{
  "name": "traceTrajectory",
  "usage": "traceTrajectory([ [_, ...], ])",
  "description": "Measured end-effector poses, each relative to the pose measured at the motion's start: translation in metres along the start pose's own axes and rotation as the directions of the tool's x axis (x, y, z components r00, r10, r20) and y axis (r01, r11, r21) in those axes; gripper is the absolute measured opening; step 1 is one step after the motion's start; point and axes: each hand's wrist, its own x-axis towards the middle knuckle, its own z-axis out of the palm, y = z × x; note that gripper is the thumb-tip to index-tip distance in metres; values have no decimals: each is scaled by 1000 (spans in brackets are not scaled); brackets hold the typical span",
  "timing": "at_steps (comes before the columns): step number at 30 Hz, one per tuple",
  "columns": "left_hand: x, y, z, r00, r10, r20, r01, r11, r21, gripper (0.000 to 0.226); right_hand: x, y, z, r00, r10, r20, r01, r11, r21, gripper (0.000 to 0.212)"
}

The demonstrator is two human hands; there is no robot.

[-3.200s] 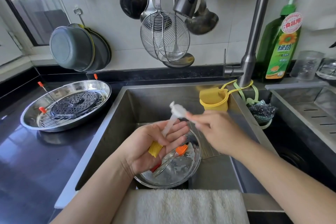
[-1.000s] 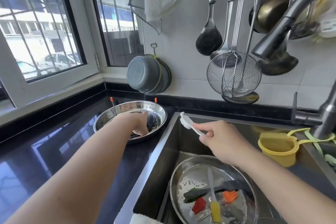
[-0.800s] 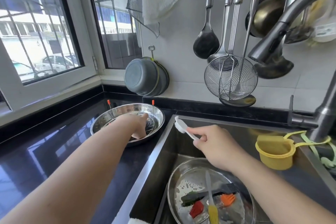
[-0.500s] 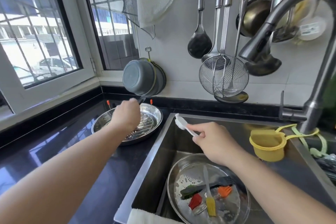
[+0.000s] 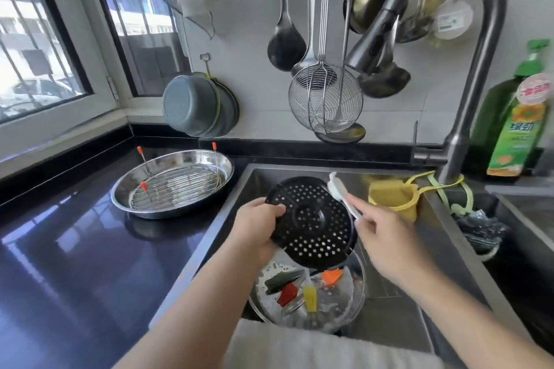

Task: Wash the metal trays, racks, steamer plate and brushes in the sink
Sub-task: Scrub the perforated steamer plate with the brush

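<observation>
Mid-wash: left hand (image 5: 260,226) gripping black perforated steamer plate (image 5: 311,220), right hand (image 5: 382,235) pinching white brush (image 5: 338,190)
Silicone brushes (image 5: 299,286) soaking in soapy tray; wire rack (image 5: 177,186) waiting on counter

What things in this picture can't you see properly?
Head view only:
- Tray in the sink: its far part is hidden behind the black steamer plate.
- White brush: handle end hidden in the right hand.
- Soap bottle: label print too blurred to read.

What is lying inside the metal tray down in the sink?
The metal tray holds suds and four brushes: green, red, yellow, orange. The steamer plate, gripped by the left hand, covers the tray's far part.
</observation>
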Motion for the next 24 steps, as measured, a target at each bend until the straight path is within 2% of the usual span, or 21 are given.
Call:
traceTrajectory([
  [4, 4, -33, 19, 998, 16, 60, -14, 999, -38, 23, -8, -6, 20, 995, -68, 67, 82, 972, -221, 59],
  [7, 2, -38, 24, 989, 65, 136, -65, 998, -9, 30, -15, -19, 34, 985, -64, 160, 111, 946, -305, 68],
  [10, 2, -38, 22, 984, 76, 160, -74, 997, -18, 31, 5, 2, 15, 997, 59, 58, -33, 926, -377, 68],
  [12, 3, -38, 21, 985, 85, 153, -79, 996, -46, 31, 2, -1, 11, 997, 62, 37, -46, 935, -351, 65],
  [14, 4, -39, 23, 980, 86, 177, -74, 995, -70, 31, -16, -23, 25, 990, -39, 134, 72, 965, -253, 64],
  [16, 3, -41, 23, 976, 84, 199, -67, 994, -88, 31, -18, -27, 31, 989, -100, 113, 129, 947, -294, 64],
  [18, 2, -42, 23, 979, 88, 183, -74, 994, -83, 32, 1, -14, 16, 1000, 24, 4, -21, 918, -396, 65],
  [20, 2, -41, 22, 983, 107, 148, -96, 992, -79, 32, 3, -10, 7, 994, 106, -5, -99, 906, -412, 65],
  [23, 2, -41, 23, 982, 119, 149, -106, 990, -91, 33, -21, -31, 27, 990, -38, 137, 72, 965, -254, 62],
  [24, 1, -42, 24, 981, 123, 151, -109, 990, -94, 33, -21, -30, 30, 988, -74, 136, 108, 959, -261, 61],
])
